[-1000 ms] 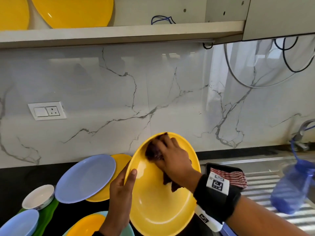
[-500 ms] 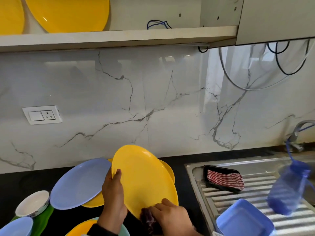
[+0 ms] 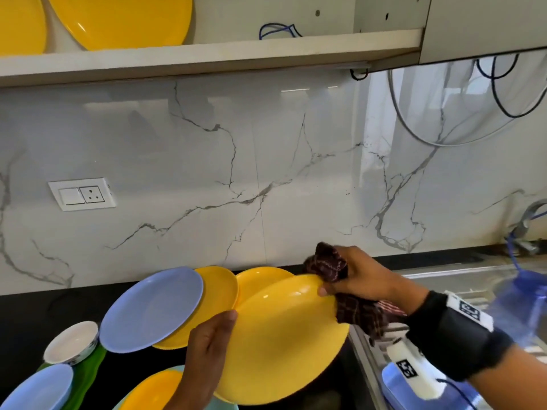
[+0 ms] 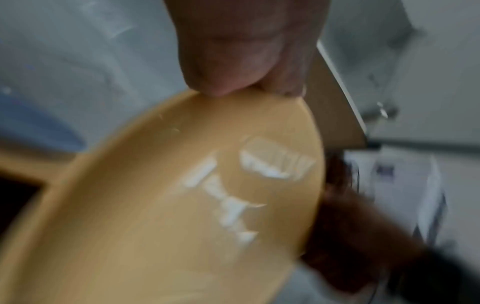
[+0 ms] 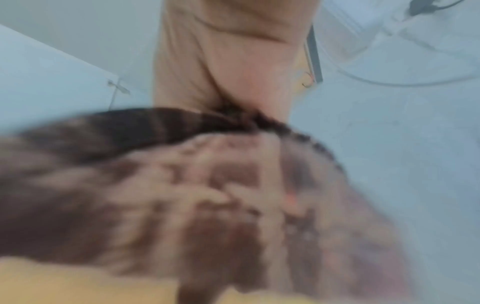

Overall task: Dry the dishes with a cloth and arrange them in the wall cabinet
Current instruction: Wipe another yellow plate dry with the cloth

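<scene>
A large yellow plate is held tilted over the black counter, its face up. My left hand grips its near left rim, thumb on top. The left wrist view shows that thumb pinching the blurred plate. My right hand holds a dark checked cloth bunched against the plate's far right rim, thumb on the rim. In the blurred right wrist view the cloth fills the frame under the hand. Two yellow plates stand in the wall cabinet above.
On the counter to the left lie a blue plate, two more yellow plates, a white bowl and another blue plate. A steel sink with a blue container and a tap is on the right.
The plate has tilted from upright to nearly flat. My right hand with the cloth swept from the plate's bottom edge up to its far right rim.
</scene>
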`<state>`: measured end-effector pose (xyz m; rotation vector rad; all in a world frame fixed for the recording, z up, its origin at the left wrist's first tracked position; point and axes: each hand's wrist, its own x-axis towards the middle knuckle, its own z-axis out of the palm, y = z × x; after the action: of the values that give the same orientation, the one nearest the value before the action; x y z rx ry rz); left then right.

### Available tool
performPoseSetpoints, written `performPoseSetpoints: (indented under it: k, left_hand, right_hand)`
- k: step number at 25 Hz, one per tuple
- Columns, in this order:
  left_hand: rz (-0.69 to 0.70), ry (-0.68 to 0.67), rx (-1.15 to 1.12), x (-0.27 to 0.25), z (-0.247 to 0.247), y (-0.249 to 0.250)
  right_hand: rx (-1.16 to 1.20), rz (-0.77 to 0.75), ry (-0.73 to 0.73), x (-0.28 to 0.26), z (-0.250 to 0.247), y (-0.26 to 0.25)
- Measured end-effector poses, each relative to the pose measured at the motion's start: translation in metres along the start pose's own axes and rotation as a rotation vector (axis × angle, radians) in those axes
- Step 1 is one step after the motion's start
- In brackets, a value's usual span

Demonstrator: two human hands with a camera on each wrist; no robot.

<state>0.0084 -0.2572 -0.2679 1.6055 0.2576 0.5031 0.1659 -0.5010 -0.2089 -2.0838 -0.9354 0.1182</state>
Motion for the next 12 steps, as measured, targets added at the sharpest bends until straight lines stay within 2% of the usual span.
performPoseSetpoints:
  k: [3, 5, 7, 9, 11, 12]
  left_hand:
    - [-0.107, 0.019, -0.161, -0.002, 0.016, 0.006]
    - [-0.137, -0.005, -0.203, -0.005, 0.026, 0.012]
    - [-0.164, -0.006, -0.304, -0.005, 0.034, 0.014]
    - [-0.242, -0.036, -0.404, -0.004, 0.035, 0.019]
    - [-0.309, -0.051, -0.425, -0.005, 0.034, 0.025]
    - [-0.254, -0.034, -0.38, -0.005, 0.034, 0.026]
  right_hand:
    - [-0.174, -0.145, 0.45, -0.003, 0.044, 0.005]
    - [-0.337, -0.237, 0.586, -0.009, 0.076, -0.01]
    - [-0.509, -0.437, 0.565, -0.016, 0.11, -0.018]
    - [-0.62, -0.626, 0.449, -0.028, 0.139, -0.019]
    - [-0.674, -0.673, 0.414, -0.033, 0.149, -0.018]
    - [-0.699, -0.661, 0.435, -0.032, 0.148, -0.019]
